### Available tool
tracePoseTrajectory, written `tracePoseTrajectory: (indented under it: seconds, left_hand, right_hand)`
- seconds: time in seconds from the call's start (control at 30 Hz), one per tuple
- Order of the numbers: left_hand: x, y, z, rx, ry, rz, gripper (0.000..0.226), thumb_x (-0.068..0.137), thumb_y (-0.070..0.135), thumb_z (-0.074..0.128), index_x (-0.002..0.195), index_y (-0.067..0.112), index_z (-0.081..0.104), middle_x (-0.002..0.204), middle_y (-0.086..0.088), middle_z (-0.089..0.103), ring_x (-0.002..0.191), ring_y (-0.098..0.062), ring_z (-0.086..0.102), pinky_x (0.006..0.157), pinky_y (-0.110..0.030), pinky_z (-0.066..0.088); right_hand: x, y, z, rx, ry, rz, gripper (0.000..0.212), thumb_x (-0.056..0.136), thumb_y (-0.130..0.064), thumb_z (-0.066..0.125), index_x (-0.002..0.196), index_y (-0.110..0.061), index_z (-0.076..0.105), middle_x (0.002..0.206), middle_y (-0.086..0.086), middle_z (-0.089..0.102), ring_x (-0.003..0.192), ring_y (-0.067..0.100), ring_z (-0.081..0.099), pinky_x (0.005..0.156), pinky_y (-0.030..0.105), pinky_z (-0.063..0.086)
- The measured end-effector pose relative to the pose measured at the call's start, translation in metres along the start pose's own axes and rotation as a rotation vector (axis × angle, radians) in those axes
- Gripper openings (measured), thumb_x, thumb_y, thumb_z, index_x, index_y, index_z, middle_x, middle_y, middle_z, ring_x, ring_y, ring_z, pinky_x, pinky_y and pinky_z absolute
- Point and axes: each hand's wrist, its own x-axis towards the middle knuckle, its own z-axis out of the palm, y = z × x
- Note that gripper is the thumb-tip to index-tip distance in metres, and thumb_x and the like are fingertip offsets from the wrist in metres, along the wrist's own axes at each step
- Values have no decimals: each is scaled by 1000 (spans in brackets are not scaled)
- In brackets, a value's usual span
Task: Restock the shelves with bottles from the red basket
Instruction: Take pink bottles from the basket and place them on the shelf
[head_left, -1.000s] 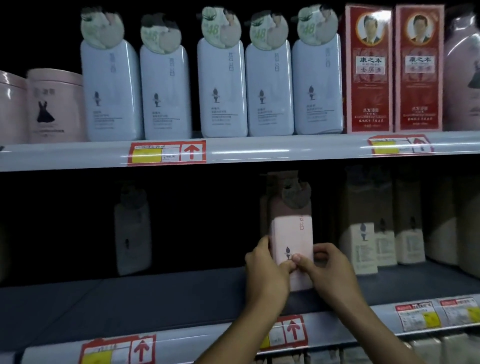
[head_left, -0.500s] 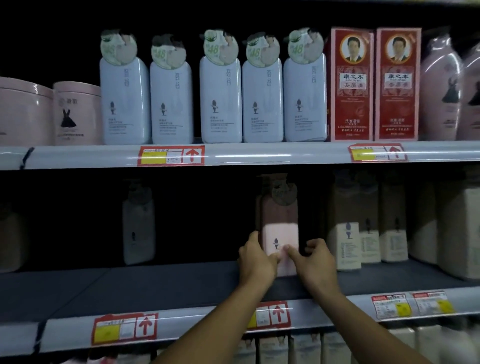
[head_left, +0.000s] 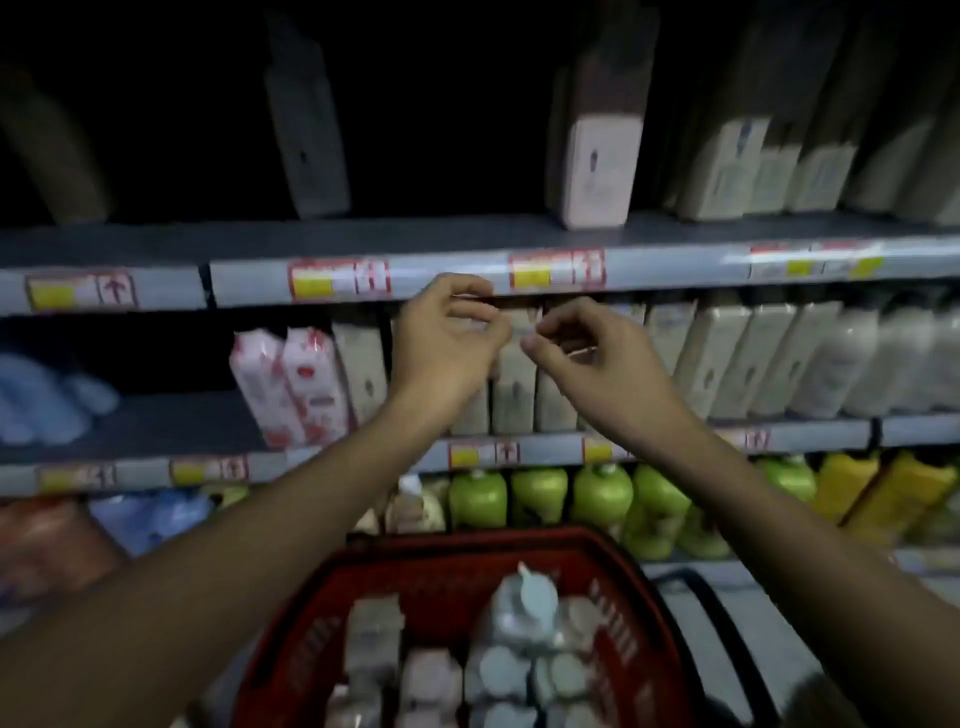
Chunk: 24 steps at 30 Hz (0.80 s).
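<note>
Two bare hands hover side by side in front of dim store shelves. The left hand (head_left: 447, 332) and right hand (head_left: 582, 353) both have loosely curled fingers and hold nothing. A pink bottle (head_left: 597, 171) stands upright on the upper shelf (head_left: 415, 270) (above the hands, near the edge). Below, the red basket (head_left: 613, 577) holds several pale bottles (head_left: 519, 623), blurred.
</note>
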Motion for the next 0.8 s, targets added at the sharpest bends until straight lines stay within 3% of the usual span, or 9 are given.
tracePoseTrajectory:
  seconds: [0.1, 0.2, 0.27, 0.4, 0.53, 0.67, 0.73, 0.8]
  left_hand:
    - [-55, -65, -25, 135, -96, -124, 24, 81, 10, 71, 90, 31, 64, 86, 2, 72, 73, -27, 73, 62, -36, 59]
    - [-98, -133, -39, 220, -255, -292, 22, 80, 5, 69, 91, 24, 66, 70, 11, 65, 62, -21, 70, 55, -33, 58]
    - [-120, -170, -48, 290, -333, -366, 24, 82, -1, 70, 96, 18, 66, 70, 9, 62, 63, -14, 66, 59, -30, 59]
    - [-145, -217, -54, 396, -439, -502, 32, 78, -4, 72, 92, 24, 65, 79, 0, 67, 67, -21, 68, 68, -47, 62]
    - [-135, -229, -42, 495, -558, -547, 30, 79, 2, 74, 104, 16, 66, 83, 0, 70, 64, -7, 65, 69, -32, 59]
    - [-129, -245, -40, 634, -544, -570, 34, 78, -1, 66, 104, 21, 67, 95, 0, 67, 92, -18, 66, 81, -30, 56]
    - [-127, -250, -42, 645, -546, -575, 36, 78, -2, 65, 107, 20, 67, 97, 0, 68, 93, -19, 66, 83, -31, 56]
    - [-125, -255, -45, 612, -529, -595, 34, 78, -2, 65, 103, 21, 67, 96, -3, 70, 85, -22, 70, 80, -37, 61]
  right_hand:
    - [-61, 36, 43, -96, -304, 50, 21, 89, -32, 74, 94, -14, 65, 81, -5, 68, 78, 13, 67, 68, 28, 54]
    - [-111, 74, 79, -190, -534, 81, 20, 87, -32, 75, 92, -15, 64, 77, -8, 60, 75, 18, 62, 65, 34, 48]
    - [-136, 92, 95, -245, -604, 51, 21, 89, -30, 72, 98, -13, 64, 88, -1, 62, 81, 21, 60, 69, 32, 44]
    - [-172, 110, 134, -318, -769, -70, 32, 92, -37, 60, 117, -16, 59, 115, 5, 62, 102, 24, 60, 83, 40, 51]
    - [-190, 126, 168, -377, -1006, 24, 31, 92, -34, 63, 111, -13, 52, 111, 7, 56, 99, 27, 57, 81, 43, 48]
    - [-193, 124, 206, -221, -1028, 159, 31, 83, -33, 66, 108, -13, 65, 108, 7, 69, 98, 27, 66, 79, 36, 52]
    - [-200, 127, 224, -282, -1011, 152, 26, 88, -31, 65, 111, -19, 69, 115, 4, 69, 103, 27, 66, 77, 28, 46]
    - [-210, 132, 234, -368, -1006, 112, 33, 94, -35, 60, 122, -18, 63, 126, 5, 63, 110, 30, 64, 82, 33, 49]
